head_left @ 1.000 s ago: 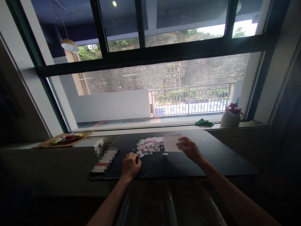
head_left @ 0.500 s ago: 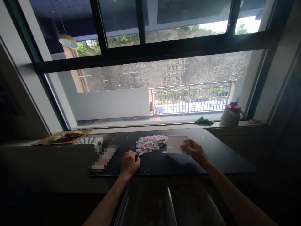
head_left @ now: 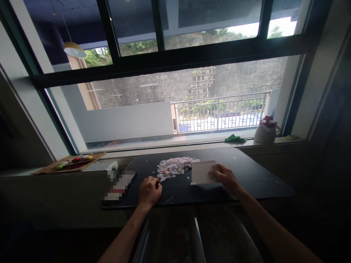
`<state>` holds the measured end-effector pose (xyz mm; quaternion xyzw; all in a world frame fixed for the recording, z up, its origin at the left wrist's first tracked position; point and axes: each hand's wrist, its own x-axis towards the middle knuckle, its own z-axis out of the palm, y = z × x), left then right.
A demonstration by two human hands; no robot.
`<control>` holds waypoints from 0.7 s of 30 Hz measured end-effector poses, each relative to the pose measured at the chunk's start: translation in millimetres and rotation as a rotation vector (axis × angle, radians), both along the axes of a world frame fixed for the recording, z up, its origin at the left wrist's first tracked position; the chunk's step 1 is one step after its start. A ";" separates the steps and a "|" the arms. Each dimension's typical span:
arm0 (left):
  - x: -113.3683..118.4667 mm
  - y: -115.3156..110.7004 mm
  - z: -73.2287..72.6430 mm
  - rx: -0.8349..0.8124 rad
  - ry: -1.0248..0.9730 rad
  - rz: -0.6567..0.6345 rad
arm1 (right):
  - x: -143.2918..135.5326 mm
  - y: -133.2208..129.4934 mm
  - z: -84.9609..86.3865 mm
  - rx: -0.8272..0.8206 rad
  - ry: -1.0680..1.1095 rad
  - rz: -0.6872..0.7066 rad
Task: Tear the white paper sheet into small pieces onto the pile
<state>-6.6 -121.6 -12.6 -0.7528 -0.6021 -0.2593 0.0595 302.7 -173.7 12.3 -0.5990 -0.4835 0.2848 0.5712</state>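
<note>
My right hand grips a pale rectangular card by its right edge, the thumb and fingers closed over it. The card is tilted over the dark table, its lower left corner by a small white scrap. To its left lies a heap of small torn paper pieces, white and pinkish. My left hand rests on the table just in front of the heap, its fingers curled in; whether anything is inside them is hidden.
The dark table stands against a window sill. A blurred-out phone-like device lies at its left edge. On the sill are a green cloth, a white jug with a red top, and brown paper with colourful items.
My right hand has brought the card slightly lower, toward the table's near edge. My left hand stays in place on the table. The whole view has shifted a little.
</note>
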 end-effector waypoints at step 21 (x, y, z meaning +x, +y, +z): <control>1.1 -2.4 2.2 0.013 0.012 -0.004 | 45.5 -17.7 14.2 -0.192 0.035 0.063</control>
